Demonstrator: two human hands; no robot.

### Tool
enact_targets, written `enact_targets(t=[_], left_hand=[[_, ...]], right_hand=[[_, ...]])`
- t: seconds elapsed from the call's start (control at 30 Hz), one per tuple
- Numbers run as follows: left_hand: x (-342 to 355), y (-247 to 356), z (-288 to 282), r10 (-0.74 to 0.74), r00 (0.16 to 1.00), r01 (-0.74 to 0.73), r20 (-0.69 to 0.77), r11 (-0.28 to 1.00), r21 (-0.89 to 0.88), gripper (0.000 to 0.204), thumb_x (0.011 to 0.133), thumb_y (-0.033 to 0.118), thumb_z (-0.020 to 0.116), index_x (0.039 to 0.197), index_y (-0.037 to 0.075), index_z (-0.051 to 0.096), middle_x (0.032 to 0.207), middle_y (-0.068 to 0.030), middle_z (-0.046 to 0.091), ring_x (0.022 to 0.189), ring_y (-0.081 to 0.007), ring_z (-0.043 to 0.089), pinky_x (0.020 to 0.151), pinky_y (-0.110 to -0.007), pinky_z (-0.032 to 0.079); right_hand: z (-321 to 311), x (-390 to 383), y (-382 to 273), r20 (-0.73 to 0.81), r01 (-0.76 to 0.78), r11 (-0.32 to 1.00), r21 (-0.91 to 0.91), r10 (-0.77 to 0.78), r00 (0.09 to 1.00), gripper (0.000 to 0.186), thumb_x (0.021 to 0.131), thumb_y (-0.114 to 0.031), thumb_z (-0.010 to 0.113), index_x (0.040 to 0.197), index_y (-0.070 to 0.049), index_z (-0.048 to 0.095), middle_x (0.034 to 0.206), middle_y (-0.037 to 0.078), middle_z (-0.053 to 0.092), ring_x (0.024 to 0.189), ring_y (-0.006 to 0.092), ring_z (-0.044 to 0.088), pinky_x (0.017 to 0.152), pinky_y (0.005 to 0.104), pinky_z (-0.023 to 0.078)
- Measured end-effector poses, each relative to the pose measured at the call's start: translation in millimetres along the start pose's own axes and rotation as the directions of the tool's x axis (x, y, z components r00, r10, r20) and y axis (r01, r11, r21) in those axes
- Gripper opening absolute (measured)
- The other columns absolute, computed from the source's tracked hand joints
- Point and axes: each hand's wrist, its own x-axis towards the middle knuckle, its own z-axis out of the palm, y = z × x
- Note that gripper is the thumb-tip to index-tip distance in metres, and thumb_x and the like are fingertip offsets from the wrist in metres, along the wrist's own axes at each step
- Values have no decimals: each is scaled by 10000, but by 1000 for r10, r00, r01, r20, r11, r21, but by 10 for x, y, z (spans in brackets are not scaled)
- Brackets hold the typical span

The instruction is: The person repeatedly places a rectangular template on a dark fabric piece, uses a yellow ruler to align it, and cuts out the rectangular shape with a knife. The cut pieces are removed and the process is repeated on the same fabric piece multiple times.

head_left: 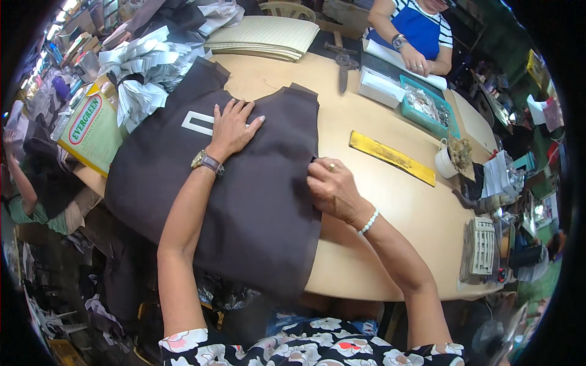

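On the dark cloth [244,201] the left hand [232,128] lies flat and open; the right hand [329,186] pinches its right edge (soft, floppy, probably light, so edges grip best).

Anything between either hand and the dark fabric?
Nothing visible. Left hand lies flat on the dark fabric; right hand touches its right edge, seemingly pinching it. Yellow ruler lies apart.

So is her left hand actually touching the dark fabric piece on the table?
Touching. The head view shows the left hand lying flat, fingers spread, directly on the dark fabric piece, with no gap visible beneath the palm.
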Motion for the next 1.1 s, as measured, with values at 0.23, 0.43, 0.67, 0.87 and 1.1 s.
enact_targets(t=[0.23,0.43,0.67,0.87,1.1], left_hand=[[-26,4,-5,-35,999,36,-22,999,21,542,877,477,525,1264,100,567,1357,-151,486,1306,-355,377,1081,-612,192],[-33,26,-46,-49,999,50,-18,999,18,527,877,468,533,1258,107,577,1351,-151,493,1311,-354,371,1081,-610,190],[17,27,-32,-99,995,98,7,995,12,523,887,494,523,1250,123,591,1360,-138,497,1322,-350,368,1082,-607,186],[46,94,-57,-97,995,98,34,995,-4,584,834,567,552,1226,138,613,1328,-148,522,1309,-347,381,1090,-607,169],[40,-3,-50,-113,991,110,75,993,44,609,821,582,561,1233,137,611,1344,-133,516,1313,-338,383,1095,-600,160]], right_hand=[[325,367,-150,-24,129,961,246,-127,992,474,817,-166,555,1261,-4,525,1303,150,523,1264,310,430,1107,395,287],[314,484,-83,-62,97,995,15,-96,993,418,807,-150,558,1196,3,565,1220,138,553,1190,303,458,1016,415,347],[-60,253,316,86,-90,938,-334,125,988,183,780,-99,569,963,-86,578,982,82,555,1029,247,534,800,401,462],[-510,267,197,-264,-258,933,-250,191,945,156,749,1,581,870,-81,527,900,70,545,965,277,584,701,370,524],[-403,635,-560,-289,26,994,-108,-57,956,126,745,-72,591,866,-83,560,978,81,574,1108,281,560,848,388,492]])
